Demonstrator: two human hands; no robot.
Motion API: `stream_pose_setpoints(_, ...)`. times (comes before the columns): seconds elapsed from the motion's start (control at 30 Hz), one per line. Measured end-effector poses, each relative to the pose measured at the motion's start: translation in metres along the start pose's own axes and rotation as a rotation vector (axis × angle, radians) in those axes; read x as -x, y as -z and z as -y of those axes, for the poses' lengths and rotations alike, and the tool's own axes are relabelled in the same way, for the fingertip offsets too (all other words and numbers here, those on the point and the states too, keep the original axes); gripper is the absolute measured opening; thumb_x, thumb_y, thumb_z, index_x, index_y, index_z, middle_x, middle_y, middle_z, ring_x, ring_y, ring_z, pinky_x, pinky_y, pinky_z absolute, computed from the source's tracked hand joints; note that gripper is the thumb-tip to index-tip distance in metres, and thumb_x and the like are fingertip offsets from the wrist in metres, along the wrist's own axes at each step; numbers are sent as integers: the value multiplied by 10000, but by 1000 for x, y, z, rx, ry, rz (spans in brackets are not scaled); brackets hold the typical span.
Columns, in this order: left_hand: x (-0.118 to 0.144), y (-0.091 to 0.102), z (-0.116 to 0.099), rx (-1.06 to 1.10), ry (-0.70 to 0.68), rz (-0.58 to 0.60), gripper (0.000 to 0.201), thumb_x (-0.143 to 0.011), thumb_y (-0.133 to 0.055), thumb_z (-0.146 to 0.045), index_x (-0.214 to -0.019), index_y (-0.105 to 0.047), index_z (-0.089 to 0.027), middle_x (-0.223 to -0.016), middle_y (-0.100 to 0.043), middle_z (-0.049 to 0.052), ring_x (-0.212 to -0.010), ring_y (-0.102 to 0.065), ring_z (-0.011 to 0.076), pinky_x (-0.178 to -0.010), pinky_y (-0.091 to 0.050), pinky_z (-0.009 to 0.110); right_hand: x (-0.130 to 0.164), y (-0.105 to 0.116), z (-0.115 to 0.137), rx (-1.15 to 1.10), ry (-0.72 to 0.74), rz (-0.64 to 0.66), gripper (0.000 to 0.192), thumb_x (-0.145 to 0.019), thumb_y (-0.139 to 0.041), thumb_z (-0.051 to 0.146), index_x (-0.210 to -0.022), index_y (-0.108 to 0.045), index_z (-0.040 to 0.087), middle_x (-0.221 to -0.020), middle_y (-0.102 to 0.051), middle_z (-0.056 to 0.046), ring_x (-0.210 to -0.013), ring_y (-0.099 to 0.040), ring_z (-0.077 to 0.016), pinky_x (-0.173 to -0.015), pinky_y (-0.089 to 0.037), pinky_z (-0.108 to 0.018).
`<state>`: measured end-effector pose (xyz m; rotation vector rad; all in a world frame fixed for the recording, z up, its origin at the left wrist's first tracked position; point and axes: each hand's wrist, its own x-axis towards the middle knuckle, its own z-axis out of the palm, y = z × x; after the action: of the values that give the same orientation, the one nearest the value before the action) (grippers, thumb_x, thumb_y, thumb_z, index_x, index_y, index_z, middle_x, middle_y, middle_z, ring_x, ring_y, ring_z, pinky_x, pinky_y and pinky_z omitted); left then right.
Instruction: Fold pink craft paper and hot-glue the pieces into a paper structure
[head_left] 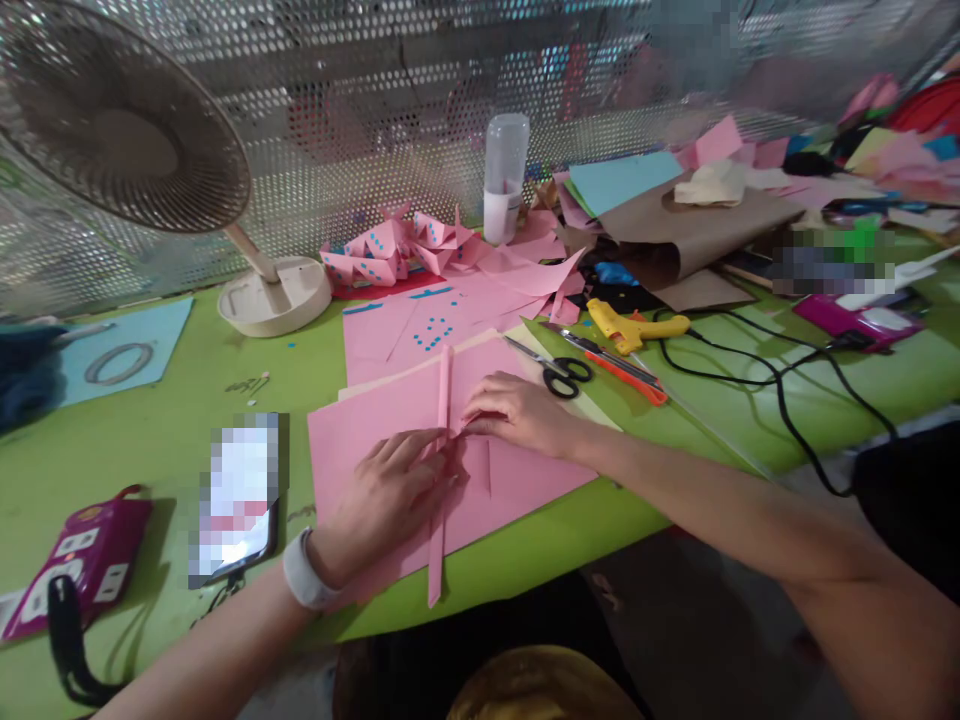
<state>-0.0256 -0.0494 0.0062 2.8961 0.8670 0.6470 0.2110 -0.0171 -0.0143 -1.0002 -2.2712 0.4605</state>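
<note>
A long narrow folded strip of pink paper (444, 385) lies across a large pink paper sheet (540, 475), its near end reaching past the table edge. My left hand (397, 480), with a white band at the wrist, is closed on the strip at its middle. On the strip's other side, my right hand (517, 412) has its fingers pinched together against the left fingertips, where the paper is partly hidden. Just beyond the right hand lie black-handled scissors (562, 378) and an orange utility knife (630, 378).
A yellow glue gun (630, 325) with a black cord lies to the right. Folded pink paper shapes (397, 248) and a clear bottle (505, 180) stand behind. Leftward are a phone (238, 500), a purple power strip (90, 550) and a fan (274, 295).
</note>
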Motion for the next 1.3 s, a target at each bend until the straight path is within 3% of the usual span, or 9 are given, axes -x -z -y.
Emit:
stream_pose_setpoints(0.3, 5, -6, 5, 21, -24, 75, 406, -950, -514, -379, -1300, -557, -179, -1311, -606, 148, -1179, -598, 282, -925, -554, 469, -3, 1, -12, -22, -72, -4, 119, -894, -643, 288, -874, -722, 200, -899, -667, -45, -897, -594, -174, -813, -448, -304)
stream_pose_setpoints(0.47, 2, -4, 3, 32, -27, 83, 413, -927, -563, -373, -1277, -573, -154, -1337, -593, 150, -1229, -567, 285, -991, -528, 453, -4, -3, -9, -49, -181, -53, 99, -847, -700, 293, -824, -713, 197, -859, -657, -39, -864, -587, -174, -801, -443, -305)
stream_pose_setpoints(0.67, 0, -4, 2, 54, -50, 102, 289, -931, -556, -340, -1158, -642, -184, -1325, -606, 132, -1239, -566, 287, -995, -529, 466, -3, -3, -1, -105, -211, -88, 48, -818, -707, 222, -777, -698, 197, -848, -623, -31, -835, -566, -160, -775, -442, -291)
stream_pose_setpoints(1.03, 1, -5, 2, 34, -63, 69, 333, -933, -545, -347, -1218, -593, -182, -1312, -611, 138, -1216, -579, 282, -966, -536, 471, -3, -9, -3, 100, -279, -111, 138, -840, -692, 269, -742, -694, 172, -778, -594, -37, -773, -522, -167, -759, -378, -301)
stream_pose_setpoints(1.17, 1, -6, 4, 19, -33, 81, 494, -938, -522, -416, -1367, -481, -175, -1327, -595, 152, -1179, -594, 288, -939, -530, 459, -3, -11, 0, 148, -281, -127, 119, -854, -669, 258, -768, -676, 176, -813, -611, -39, -795, -526, -174, -762, -364, -304)
stream_pose_setpoints(1.3, -1, -5, 6, -20, -3, 184, 654, -937, -463, -535, -1485, -334, -203, -1353, -563, 153, -1188, -564, 303, -941, -491, 473, -3, -12, 2, 172, -292, -125, 72, -839, -675, 219, -781, -659, 179, -842, -626, -42, -825, -533, -184, -770, -362, -307)
